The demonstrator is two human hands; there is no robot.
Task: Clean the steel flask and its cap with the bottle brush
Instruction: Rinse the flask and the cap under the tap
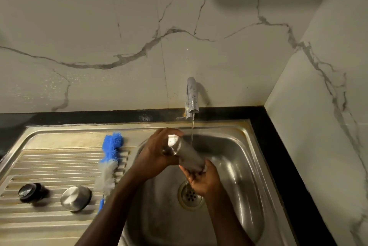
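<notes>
- The steel flask [187, 155] sits at centre frame over the sink [239, 158], lying tilted, one end up toward the left and the other down toward the right
- The left hand [157, 154] has its grip curled round the flask's upper end; the right hand [203, 181] cups and holds the lower end, fingers wrapped under it
- A thin stream of water falls from the tap [192, 96] and lands on or just beside the flask's body, so the step in hand looks like rinsing or wetting the flask
- The bottle brush [110, 158] lies untouched on the ribbed draining board [49, 166], left of centre
- A steel cap [75, 198] and a dark stopper [29, 193] rest at lower left, well apart from both hands
- Next move, as a judgement: one hand must free itself, reach left for the brush, then feed its bristles into the flask's mouth; which end is the mouth cannot be told for sure
</notes>
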